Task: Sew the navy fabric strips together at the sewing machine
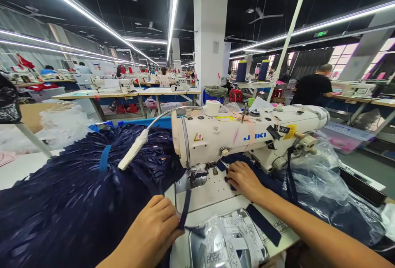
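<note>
My left hand (156, 229) is closed on a narrow navy strap (186, 206), whose upper part runs up toward the presser foot area of a white sewing machine (212, 136). A large heap of navy strips (77, 189) lies beside this hand. On the machine bed (205, 196), to the right of the needle area, my right hand (245, 180) has its fingers curled onto small navy fabric pieces (227, 175); its fingertips are partly hidden. Below it lies a flat navy strip (263, 223). A metal tray (191, 247) of printed white labels (230, 239) sits in front of the bed.
A flexible lamp (134, 148) reaches over the heap. Clear plastic bags (321, 177) cover dark fabric at the right. Two navy thread cones (242, 71) stand behind the machine. A person in black (311, 87) sits at the right, near other machines.
</note>
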The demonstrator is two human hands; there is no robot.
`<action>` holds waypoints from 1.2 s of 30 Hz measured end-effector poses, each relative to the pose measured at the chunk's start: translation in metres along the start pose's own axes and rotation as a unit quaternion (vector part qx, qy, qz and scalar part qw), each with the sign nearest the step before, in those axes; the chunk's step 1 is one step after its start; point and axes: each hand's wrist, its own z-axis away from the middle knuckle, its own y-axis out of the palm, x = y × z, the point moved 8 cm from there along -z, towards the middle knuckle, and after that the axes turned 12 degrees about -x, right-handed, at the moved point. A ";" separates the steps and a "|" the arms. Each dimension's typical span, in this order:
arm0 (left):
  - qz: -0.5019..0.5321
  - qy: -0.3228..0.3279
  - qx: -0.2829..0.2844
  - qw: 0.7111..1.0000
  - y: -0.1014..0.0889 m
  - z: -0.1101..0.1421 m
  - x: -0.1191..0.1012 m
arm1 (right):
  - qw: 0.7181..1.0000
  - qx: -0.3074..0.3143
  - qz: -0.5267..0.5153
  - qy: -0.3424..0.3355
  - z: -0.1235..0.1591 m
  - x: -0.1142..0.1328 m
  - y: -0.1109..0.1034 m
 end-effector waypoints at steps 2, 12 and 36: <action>0.073 -0.107 0.040 0.991 0.032 -0.011 0.013 | 0.999 0.013 0.030 -0.009 -0.003 0.004 0.006; 0.084 -0.228 0.038 0.969 0.103 -0.017 0.040 | 0.995 0.067 -0.061 -0.042 -0.019 0.039 0.020; -0.044 -0.003 0.138 0.989 0.094 0.018 0.006 | 0.993 -0.016 -0.095 -0.062 -0.018 0.072 0.039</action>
